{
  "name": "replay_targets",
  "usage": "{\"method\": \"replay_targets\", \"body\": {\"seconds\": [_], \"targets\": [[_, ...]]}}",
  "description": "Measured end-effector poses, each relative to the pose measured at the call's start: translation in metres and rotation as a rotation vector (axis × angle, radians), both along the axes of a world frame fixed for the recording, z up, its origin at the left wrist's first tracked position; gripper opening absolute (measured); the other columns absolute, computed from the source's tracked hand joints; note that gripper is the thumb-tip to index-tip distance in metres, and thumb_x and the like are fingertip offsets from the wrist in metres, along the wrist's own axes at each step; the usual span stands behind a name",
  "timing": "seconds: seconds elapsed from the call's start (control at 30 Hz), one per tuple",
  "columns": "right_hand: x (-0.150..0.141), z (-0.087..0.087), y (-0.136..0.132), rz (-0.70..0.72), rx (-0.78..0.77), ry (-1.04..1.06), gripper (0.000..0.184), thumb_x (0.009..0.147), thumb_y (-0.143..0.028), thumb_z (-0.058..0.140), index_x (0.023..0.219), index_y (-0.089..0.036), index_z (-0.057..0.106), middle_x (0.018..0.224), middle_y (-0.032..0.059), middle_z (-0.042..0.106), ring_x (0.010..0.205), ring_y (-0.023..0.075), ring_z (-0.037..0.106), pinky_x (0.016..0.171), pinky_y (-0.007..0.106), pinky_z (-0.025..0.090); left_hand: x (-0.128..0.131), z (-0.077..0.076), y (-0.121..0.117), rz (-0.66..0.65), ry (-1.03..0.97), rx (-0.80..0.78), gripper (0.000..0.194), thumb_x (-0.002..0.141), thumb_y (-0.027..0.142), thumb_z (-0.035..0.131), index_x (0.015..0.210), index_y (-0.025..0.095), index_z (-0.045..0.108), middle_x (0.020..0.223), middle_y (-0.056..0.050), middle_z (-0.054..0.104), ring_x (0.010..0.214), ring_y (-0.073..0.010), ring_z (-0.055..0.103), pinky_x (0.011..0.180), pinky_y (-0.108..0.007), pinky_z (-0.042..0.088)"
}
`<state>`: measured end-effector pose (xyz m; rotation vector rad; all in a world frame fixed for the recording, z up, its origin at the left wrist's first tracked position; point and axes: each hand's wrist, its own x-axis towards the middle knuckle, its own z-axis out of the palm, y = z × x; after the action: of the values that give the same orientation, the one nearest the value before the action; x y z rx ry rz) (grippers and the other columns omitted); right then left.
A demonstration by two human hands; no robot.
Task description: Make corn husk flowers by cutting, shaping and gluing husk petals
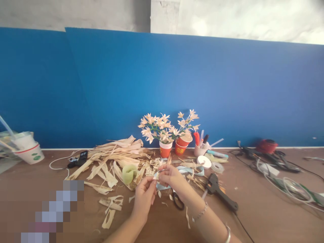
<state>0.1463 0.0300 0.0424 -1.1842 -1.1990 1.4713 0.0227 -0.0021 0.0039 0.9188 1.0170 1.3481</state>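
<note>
My left hand (144, 195) and my right hand (172, 178) meet at the middle of the brown table, fingertips pinched together on a small pale husk piece (156, 176). Its exact shape is partly hidden by the fingers. Under my right wrist lies a pair of scissors (178, 201), with only the dark handle clearly showing. Pale flowers (162, 125) on green stems stand in a red paper cup (165, 150) just beyond my hands. Dried husks (118, 152) are heaped to the left, around a green husk roll (129, 174).
Right of my arm rests a black glue gun (220, 191) with its cord. Behind it are a tape roll (217, 167), a white disc (204, 162) and a cup of tools (200, 150). Cables (286, 189) lie far right; a white cup (29, 152) stands far left.
</note>
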Motion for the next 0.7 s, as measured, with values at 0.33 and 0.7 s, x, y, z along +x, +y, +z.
{"method": "replay_targets", "body": {"seconds": [0.33, 0.7], "targets": [[0.0013, 0.0055, 0.0002, -0.029, -0.020, -0.102, 0.026, 0.061, -0.021, 0.058, 0.085, -0.016, 0.055, 0.051, -0.0063, 0.055, 0.044, 0.0073, 0.048, 0.043, 0.018, 0.031, -0.0020, -0.0052, 0.0033, 0.017, -0.035, -0.015, 0.036, 0.068, 0.046, 0.067, 0.083, 0.015, 0.058, 0.048, 0.008, 0.047, 0.033, -0.0010, 0.030, 0.032, -0.013, 0.019], [0.0042, 0.0041, 0.0006, -0.038, -0.013, -0.057, 0.027, 0.058, -0.020, 0.060, 0.084, -0.016, 0.054, 0.048, -0.0075, 0.053, 0.041, 0.0068, 0.045, 0.043, 0.019, 0.029, -0.0004, 0.0041, -0.0011, -0.016, -0.010, -0.068, 0.031, 0.068, 0.044, 0.067, 0.076, 0.015, 0.058, 0.052, 0.005, 0.053, 0.032, -0.0002, 0.032, 0.033, -0.013, 0.014]]}}
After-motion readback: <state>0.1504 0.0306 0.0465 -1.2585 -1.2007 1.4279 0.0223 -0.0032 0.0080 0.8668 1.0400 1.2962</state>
